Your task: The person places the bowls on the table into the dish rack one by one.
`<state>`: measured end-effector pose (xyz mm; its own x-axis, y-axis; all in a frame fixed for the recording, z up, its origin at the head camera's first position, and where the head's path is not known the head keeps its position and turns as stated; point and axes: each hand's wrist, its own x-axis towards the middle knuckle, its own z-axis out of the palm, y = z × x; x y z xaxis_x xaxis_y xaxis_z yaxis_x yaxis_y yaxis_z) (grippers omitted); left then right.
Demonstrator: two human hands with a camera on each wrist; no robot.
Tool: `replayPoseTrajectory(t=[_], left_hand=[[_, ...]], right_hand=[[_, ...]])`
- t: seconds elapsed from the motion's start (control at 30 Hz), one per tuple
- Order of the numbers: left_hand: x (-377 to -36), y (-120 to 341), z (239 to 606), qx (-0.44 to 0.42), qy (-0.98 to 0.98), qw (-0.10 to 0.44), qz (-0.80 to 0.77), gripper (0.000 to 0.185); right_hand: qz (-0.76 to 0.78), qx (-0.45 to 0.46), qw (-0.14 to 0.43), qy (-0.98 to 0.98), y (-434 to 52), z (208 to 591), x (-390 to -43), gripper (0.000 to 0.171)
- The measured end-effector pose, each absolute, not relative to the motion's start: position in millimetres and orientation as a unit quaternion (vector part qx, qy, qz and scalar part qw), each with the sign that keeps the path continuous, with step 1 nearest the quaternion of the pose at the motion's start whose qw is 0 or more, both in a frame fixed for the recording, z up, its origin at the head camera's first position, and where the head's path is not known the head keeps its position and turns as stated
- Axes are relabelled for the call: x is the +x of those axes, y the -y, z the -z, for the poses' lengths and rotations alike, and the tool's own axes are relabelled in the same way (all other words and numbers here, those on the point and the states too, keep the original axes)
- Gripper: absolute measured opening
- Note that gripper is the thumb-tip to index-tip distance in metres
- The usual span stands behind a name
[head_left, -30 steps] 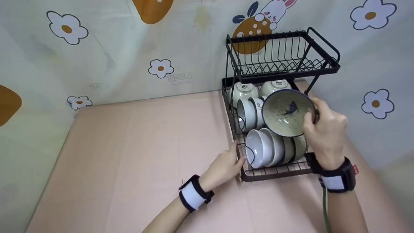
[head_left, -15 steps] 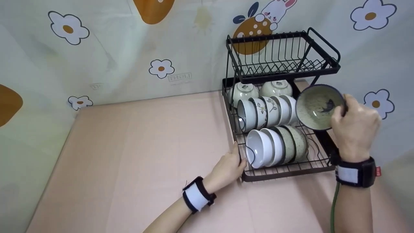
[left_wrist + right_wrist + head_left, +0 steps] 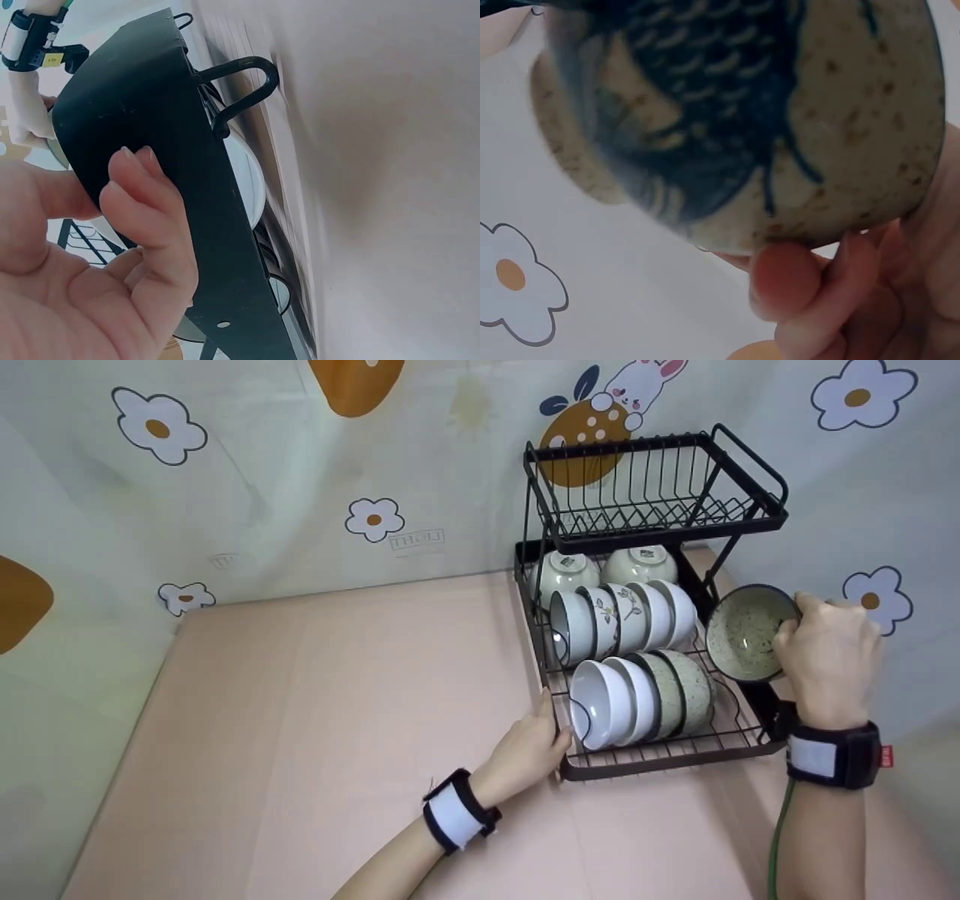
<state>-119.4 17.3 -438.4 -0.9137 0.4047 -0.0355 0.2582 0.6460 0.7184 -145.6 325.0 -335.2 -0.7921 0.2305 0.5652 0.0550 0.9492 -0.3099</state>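
A speckled grey-green bowl [image 3: 742, 641] with a dark rim tilts toward the head camera over the right side of the black dish rack [image 3: 675, 761]. My right hand [image 3: 829, 660] grips it by its right rim. In the right wrist view, the bowl's outside [image 3: 870, 150] bears a blue fish pattern. At the front left corner of the rack, my left hand [image 3: 525, 750] holds the side edge. The left wrist view has those fingers [image 3: 150, 217] curled against the rack's dark side plate [image 3: 142, 97]. Whether the held bowl touches the rack cannot be told.
In the front row stand white bowls [image 3: 596, 709] and speckled bowls [image 3: 694, 690] on edge. Behind them are several cups [image 3: 634, 615] and two upturned bowls [image 3: 566, 574]. An upper wire tier [image 3: 660, 506] overhangs the back. A patterned curtain [image 3: 885, 525] rises close on the right.
My right hand has carried the speckled bowl from over the cups to the rack's right side, then lowered it slightly. My left hand stays at the rack's edge with hardly any shift.
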Motion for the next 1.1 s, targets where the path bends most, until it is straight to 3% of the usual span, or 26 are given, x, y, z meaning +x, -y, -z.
replayPoseTrajectory(t=[0.27,0.53,0.77,1.1], left_hand=[[-120.1,-17.8,439.1,0.188,-0.902,0.091,-0.378,0.069],[-120.4,-17.3,440.3,0.191,-0.899,0.092,-0.383,0.069],[-120.2,-16.9,440.1,0.189,-0.897,0.095,-0.388,0.069],[-119.8,-17.5,438.7,0.191,-0.904,0.087,-0.373,0.069]], right_hand=[[-0.118,-0.054,0.287,0.949,-331.1,341.8,-149.7,0.039],[-0.098,-0.005,0.285,0.953,-331.4,349.0,-155.7,0.016],[-0.099,-0.01,0.23,0.968,-329.1,350.8,-158.4,0.027],[-0.089,-0.006,0.165,0.982,-325.2,354.1,-165.2,0.016]])
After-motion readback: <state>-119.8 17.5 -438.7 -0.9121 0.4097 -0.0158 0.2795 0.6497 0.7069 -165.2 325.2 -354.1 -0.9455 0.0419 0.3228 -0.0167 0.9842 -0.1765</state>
